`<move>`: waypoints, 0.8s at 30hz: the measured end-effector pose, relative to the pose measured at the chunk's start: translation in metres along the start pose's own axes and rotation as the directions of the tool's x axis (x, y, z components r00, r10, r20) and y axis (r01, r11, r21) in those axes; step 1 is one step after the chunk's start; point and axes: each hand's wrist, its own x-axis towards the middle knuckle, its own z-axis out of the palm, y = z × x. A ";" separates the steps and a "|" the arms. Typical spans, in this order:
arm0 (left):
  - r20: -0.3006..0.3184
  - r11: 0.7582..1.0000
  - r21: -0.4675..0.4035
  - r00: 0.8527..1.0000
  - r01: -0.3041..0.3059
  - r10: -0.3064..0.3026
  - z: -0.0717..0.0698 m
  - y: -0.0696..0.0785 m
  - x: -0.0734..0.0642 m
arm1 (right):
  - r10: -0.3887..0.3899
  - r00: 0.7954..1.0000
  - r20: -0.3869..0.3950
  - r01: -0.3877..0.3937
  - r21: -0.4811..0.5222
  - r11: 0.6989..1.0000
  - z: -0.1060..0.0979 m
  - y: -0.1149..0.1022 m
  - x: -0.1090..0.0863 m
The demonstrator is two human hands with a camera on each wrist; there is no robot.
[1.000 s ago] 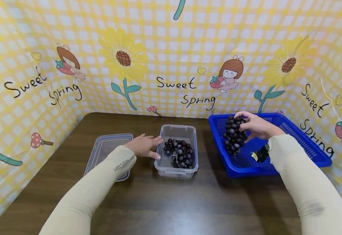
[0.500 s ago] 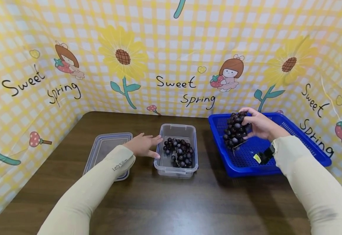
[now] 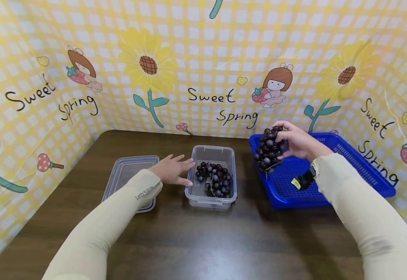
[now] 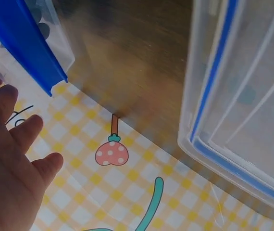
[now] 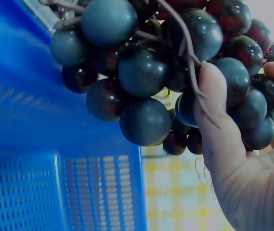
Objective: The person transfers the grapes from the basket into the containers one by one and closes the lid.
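My right hand [image 3: 299,143] grips a bunch of dark purple grapes [image 3: 269,149] over the left side of the blue basket [image 3: 276,200]. In the right wrist view the thumb presses against the grapes [image 5: 144,72] beside a thin stem. My left hand [image 3: 171,170] has its fingers spread, fingertips right at the left rim of a clear plastic box [image 3: 210,201]. Inside that box lies another bunch of grapes [image 3: 219,181]. The left wrist view shows the spread left hand [image 4: 12,159] beside the box.
A clear lid with a blue seal [image 3: 128,169] lies left of the box, partly covered by my left forearm. The dark wooden table [image 3: 196,241] backs onto a yellow checked cloth [image 3: 203,50] that rises on three sides.
My right hand has carried the grape bunch up and then left, to the basket's left rim. The left hand has stayed by the box.
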 end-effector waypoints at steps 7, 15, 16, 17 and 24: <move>-0.009 0.998 0.068 1.000 -0.013 0.014 0.006 -0.004 -0.001 | 0.018 0.999 0.048 -0.017 -0.012 1.000 0.035 -0.008 0.016; -0.013 0.999 0.033 1.000 0.004 -0.004 0.009 -0.002 0.000 | 0.033 0.996 0.084 -0.027 -0.066 0.997 0.083 -0.001 0.039; -0.003 1.000 0.017 1.000 0.014 -0.014 0.008 -0.001 0.000 | 0.037 0.995 0.089 -0.030 -0.072 0.997 0.089 0.001 0.041; 0.005 1.000 0.005 1.000 0.021 -0.021 0.008 -0.001 0.000 | 0.042 0.995 0.095 -0.035 -0.082 0.996 0.095 0.002 0.042; 0.020 0.999 -0.013 0.999 0.042 -0.042 0.001 0.000 -0.002 | 0.053 0.991 0.119 -0.040 -0.103 0.994 0.130 0.011 0.053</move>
